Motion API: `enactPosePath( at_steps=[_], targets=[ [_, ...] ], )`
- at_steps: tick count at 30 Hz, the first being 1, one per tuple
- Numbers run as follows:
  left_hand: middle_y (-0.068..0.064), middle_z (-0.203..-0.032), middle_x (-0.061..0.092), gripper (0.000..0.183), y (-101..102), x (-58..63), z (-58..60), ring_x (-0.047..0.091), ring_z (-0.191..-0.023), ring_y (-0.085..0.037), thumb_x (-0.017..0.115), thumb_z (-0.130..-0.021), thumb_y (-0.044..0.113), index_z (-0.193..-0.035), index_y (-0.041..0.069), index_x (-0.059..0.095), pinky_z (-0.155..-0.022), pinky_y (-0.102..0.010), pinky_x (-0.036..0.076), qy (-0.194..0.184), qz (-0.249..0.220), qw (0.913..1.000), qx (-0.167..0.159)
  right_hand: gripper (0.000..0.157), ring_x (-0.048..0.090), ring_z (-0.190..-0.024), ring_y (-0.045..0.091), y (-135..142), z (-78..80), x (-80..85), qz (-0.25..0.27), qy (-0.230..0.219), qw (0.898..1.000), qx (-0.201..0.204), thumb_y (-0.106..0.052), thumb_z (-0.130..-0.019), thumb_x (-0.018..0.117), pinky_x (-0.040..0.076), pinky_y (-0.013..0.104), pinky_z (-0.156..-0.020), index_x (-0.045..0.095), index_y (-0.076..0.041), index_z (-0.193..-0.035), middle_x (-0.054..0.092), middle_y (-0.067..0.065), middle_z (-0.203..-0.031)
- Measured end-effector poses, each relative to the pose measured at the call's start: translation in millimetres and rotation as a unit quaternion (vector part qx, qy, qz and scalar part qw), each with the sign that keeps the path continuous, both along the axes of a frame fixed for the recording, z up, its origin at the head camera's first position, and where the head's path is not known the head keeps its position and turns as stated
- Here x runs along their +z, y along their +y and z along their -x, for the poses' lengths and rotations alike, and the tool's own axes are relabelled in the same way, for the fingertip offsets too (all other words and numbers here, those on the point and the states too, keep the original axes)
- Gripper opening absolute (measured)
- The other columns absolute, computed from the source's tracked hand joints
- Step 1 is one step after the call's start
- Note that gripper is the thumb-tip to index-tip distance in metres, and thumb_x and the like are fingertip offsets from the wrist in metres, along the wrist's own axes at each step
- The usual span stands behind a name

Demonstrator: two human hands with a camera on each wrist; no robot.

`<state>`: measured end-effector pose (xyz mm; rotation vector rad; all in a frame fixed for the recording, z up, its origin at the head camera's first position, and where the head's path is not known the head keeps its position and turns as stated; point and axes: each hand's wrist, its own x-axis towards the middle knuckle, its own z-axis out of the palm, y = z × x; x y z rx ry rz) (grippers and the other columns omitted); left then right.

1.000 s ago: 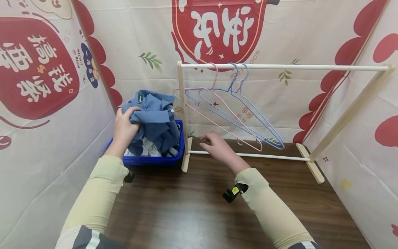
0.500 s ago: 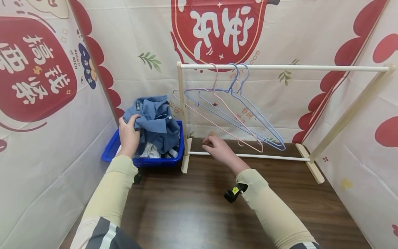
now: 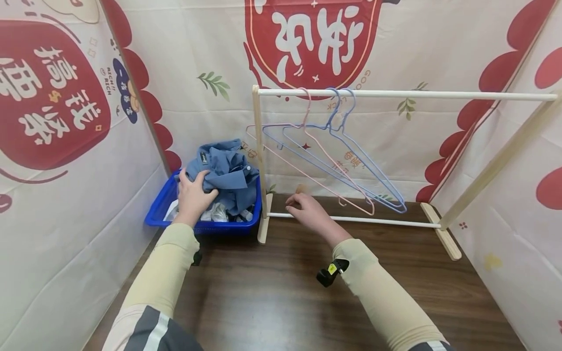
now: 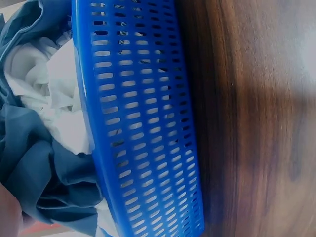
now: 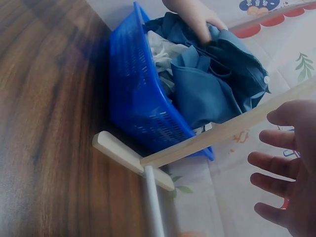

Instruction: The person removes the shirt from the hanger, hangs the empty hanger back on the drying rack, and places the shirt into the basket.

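Note:
A blue shirt [image 3: 228, 170] with a collar label and a white button lies bunched on the heap in the blue plastic basket [image 3: 228, 227]. My left hand [image 3: 193, 197] grips its left side, near the label, thumb towards the basket's front. Only a bit of that left hand [image 4: 7, 212] shows in the left wrist view, beside the blue cloth. White cloth [image 4: 64, 98] lies under the shirt. My right hand [image 3: 309, 212] hovers in front of the rack's lower rail with nothing in it. In the right wrist view that right hand [image 5: 296, 168] has loose, spread fingers.
A garment rack with a white top rail [image 3: 395, 94] stands right of the basket, its wooden left post [image 3: 259, 146] close to the basket's edge. One pink hanger [image 3: 307, 112] and two blue hangers [image 3: 347, 117] hang on it. Printed cloth walls [image 3: 175, 58] enclose the wooden table [image 3: 272, 287].
My left hand has moved down and slightly right with the shirt, which now sits lower in the basket. More of the basket's left end shows. The right hand has barely moved.

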<state>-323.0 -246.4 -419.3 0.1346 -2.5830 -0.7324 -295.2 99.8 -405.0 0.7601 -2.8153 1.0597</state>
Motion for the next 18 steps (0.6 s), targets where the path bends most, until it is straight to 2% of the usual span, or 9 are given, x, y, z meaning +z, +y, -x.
enactPosePath(
  at_steps=[2, 5, 8, 12, 15, 18],
  targets=[
    [-0.007, -0.160, -0.015, 0.062, 2.9, 0.8, -0.4, 0.022, -0.135, -0.050, 0.064, -0.085, 0.047, -0.141, 0.025, 0.049, -0.097, -0.071, 0.029, -0.012, 0.005, 0.9999, -0.009, 0.023, 0.058, -0.106, 0.025, 0.9, -0.2, -0.7, 0.001, 0.002, 1.000, -0.001, -0.021, -0.097, 0.059, 0.044, 0.042, -0.093, 0.066, -0.005, -0.112, 0.063, 0.009, -0.109],
    [-0.001, -0.160, -0.022, 0.069, 7.6, 2.9, -1.7, 0.021, -0.135, -0.052, 0.057, -0.086, 0.062, -0.142, 0.023, 0.047, -0.096, -0.072, 0.029, -0.023, 0.008, 0.9995, -0.022, 0.023, 0.058, -0.106, 0.025, 1.9, -1.0, -1.9, 0.000, 0.004, 1.000, -0.001, -0.021, -0.096, 0.059, 0.044, 0.043, -0.093, 0.067, -0.005, -0.112, 0.064, 0.008, -0.109],
    [-0.002, -0.161, -0.019, 0.077, 12.6, 3.0, -1.5, 0.021, -0.134, -0.055, 0.047, -0.087, 0.072, -0.143, 0.019, 0.048, -0.097, -0.072, 0.029, -0.038, 0.004, 0.9985, -0.038, 0.023, 0.058, -0.107, 0.025, 3.4, -1.9, -2.9, -0.002, 0.005, 1.000, -0.001, -0.021, -0.096, 0.059, 0.044, 0.043, -0.094, 0.067, -0.005, -0.112, 0.064, 0.008, -0.109],
    [-0.005, -0.162, -0.009, 0.079, 19.8, 1.1, 1.5, 0.023, -0.133, -0.056, 0.034, -0.089, 0.077, -0.139, 0.018, 0.050, -0.098, -0.071, 0.028, -0.063, 0.008, 0.9968, -0.049, 0.024, 0.058, -0.107, 0.026, 5.7, -3.7, -3.0, -0.002, 0.004, 1.000, -0.004, -0.021, -0.096, 0.059, 0.044, 0.044, -0.093, 0.067, -0.005, -0.112, 0.064, 0.008, -0.108],
    [-0.008, -0.162, 0.001, 0.076, 23.6, -1.4, 5.3, 0.025, -0.132, -0.055, 0.037, -0.088, 0.076, -0.135, 0.018, 0.052, -0.096, -0.073, 0.028, -0.083, 0.004, 0.9958, -0.038, 0.024, 0.058, -0.107, 0.026, 7.3, -4.9, -3.0, -0.001, 0.001, 1.000, -0.008, -0.021, -0.096, 0.060, 0.044, 0.044, -0.093, 0.067, -0.005, -0.111, 0.064, 0.008, -0.108],
    [-0.011, -0.160, 0.009, 0.070, 24.7, -3.2, 7.3, 0.026, -0.131, -0.052, 0.048, -0.088, 0.071, -0.133, 0.017, 0.052, -0.094, -0.073, 0.028, -0.105, -0.002, 0.9940, -0.028, 0.023, 0.058, -0.107, 0.026, 9.1, -5.9, -4.4, -0.004, 0.000, 1.000, -0.013, -0.022, -0.096, 0.060, 0.044, 0.044, -0.094, 0.068, -0.006, -0.111, 0.064, 0.007, -0.108]
  ],
)
